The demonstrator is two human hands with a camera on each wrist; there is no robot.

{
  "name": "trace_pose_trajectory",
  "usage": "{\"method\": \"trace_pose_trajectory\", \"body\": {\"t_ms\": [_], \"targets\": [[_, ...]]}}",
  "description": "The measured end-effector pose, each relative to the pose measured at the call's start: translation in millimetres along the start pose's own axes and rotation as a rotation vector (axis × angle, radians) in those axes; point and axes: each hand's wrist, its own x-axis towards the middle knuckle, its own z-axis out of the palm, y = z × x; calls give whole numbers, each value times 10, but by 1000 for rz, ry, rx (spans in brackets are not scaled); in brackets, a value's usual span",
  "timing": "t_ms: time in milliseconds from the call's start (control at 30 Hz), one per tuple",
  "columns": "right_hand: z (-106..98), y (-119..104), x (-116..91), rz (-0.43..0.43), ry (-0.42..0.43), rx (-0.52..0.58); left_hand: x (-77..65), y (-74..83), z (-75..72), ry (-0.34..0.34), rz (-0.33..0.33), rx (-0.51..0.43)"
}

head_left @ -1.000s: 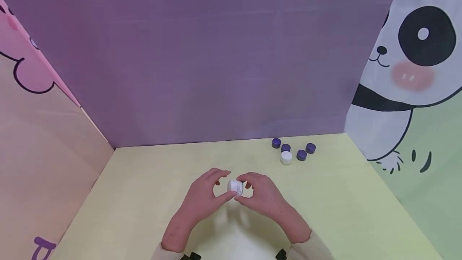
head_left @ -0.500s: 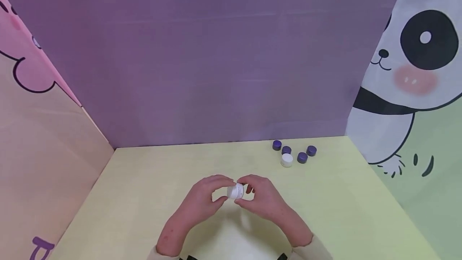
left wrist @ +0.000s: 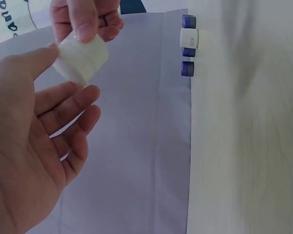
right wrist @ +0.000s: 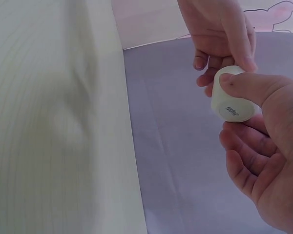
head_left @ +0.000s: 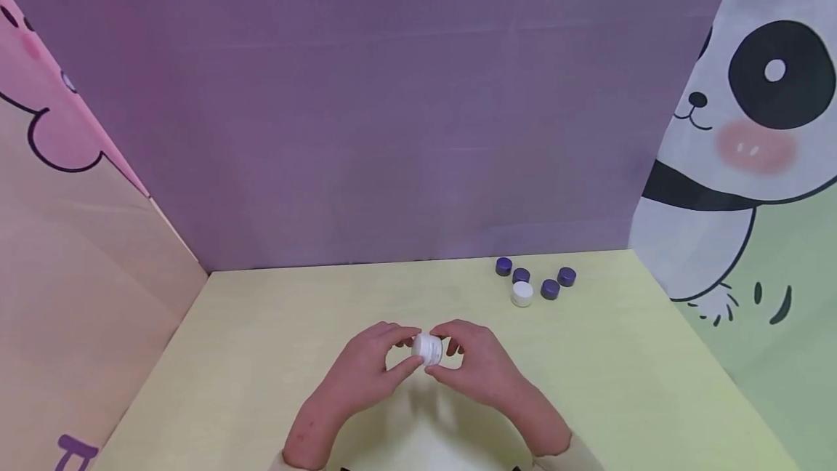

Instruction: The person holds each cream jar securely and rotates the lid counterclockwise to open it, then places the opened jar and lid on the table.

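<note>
White round container [head_left: 427, 349] tilted sideways, held above pale yellow table [head_left: 261, 369], between my two hands; my left hand [head_left: 360, 369] pinches its left end, thumb and fingertips apart by container's width; my right hand [head_left: 479, 363] pinches its right end, other fingers loosely bent; well beyond, near table's far edge, second white container [head_left: 522, 295] beside four small blue round pieces [head_left: 550, 290]; purple wall [head_left: 392, 129] behind.
</note>
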Motion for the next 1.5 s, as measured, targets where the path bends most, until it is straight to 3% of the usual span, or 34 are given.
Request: {"method": "trace_pose_trajectory", "body": {"t_ms": [167,433,700,800,1067,1200,1333,1500], "targets": [[-28,15,-24,11,24,-8,27,1,19,10,4,57],[-63,56,-6,16,23,-3,60,-33,18,45,132,-59],[-44,56,11,-22,23,2,58,-24,35,31,184,-98],[-40,47,18,-37,24,-15,51,-13,27,35,171,-64],[-62,-4,20,-37,47,-26,42,37,-3,-17,35,13],[-58,-26,11,-35,42,-31,31,53,-13,-27,7,49],[-66,-14,5,-38,43,-38,47,58,2,3,45,66],[-81,-14,7,-43,54,-43,69,72,3,16,109,6]]}}
